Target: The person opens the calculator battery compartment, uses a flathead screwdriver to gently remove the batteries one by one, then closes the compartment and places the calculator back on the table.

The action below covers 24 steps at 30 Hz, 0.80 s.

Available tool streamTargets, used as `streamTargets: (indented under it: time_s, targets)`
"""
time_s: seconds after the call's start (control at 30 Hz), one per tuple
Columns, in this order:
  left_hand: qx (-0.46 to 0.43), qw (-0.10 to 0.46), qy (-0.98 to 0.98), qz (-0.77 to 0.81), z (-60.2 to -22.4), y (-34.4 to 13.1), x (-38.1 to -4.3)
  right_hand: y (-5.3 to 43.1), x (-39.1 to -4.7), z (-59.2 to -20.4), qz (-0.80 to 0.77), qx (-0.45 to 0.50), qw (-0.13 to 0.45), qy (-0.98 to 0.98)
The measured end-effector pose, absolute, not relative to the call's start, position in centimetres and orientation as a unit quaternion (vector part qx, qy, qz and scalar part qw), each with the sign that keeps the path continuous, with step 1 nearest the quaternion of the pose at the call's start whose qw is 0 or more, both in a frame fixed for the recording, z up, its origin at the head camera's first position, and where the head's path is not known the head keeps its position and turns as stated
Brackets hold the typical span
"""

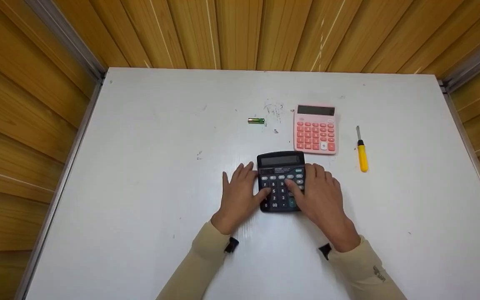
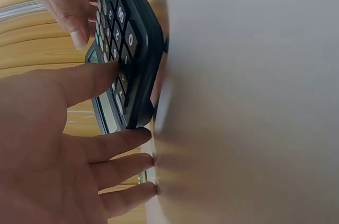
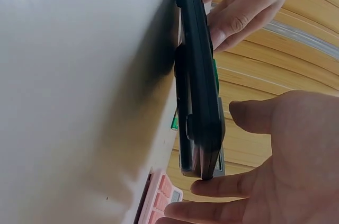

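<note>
A black desk calculator lies face up near the middle of the white table, its screen at the far end. At its left side is my left hand, thumb resting on the number keys. The left index fingertip meets the calculator's edge, and the other fingers spread straight down to the tabletop. My right hand is along the opposite side. Its index fingertip touches the casing's edge, while the right thumb is held above the keys, apart from them in the right wrist view.
Just beyond the black one, to the right, lies a pink calculator. A green battery is on the table to its left. On the right lies a yellow-handled screwdriver. Wood-look panels border the table.
</note>
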<state>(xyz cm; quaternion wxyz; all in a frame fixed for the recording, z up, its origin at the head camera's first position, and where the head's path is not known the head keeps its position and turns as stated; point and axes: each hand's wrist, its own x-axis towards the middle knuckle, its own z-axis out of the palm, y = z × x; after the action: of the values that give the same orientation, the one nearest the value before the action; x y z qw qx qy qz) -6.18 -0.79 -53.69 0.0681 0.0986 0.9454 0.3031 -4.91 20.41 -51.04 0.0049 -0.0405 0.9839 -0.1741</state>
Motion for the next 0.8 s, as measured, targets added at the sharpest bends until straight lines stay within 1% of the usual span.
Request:
streamTargets:
  time_s: [0.17,0.37,0.67,0.8]
  targets:
    - [0.083,0.078,0.948,0.296,-53.3,-1.2,-6.1,20.2,-5.0,-51.6,-0.186,-0.041,0.020,0.982]
    - [0.069,0.068,0.949,0.298,-53.0,-2.1,-5.9,19.5,-5.1,-52.8,-0.200,-0.042,0.050,0.978]
    - [0.070,0.045,0.954,0.288,-53.2,-4.0,-5.8,18.9,-5.3,-52.9,-0.182,-0.069,0.028,0.981]
    - [0.073,0.034,0.960,0.269,-53.3,-4.5,-5.8,18.6,-5.1,-52.8,-0.186,-0.074,0.028,0.979]
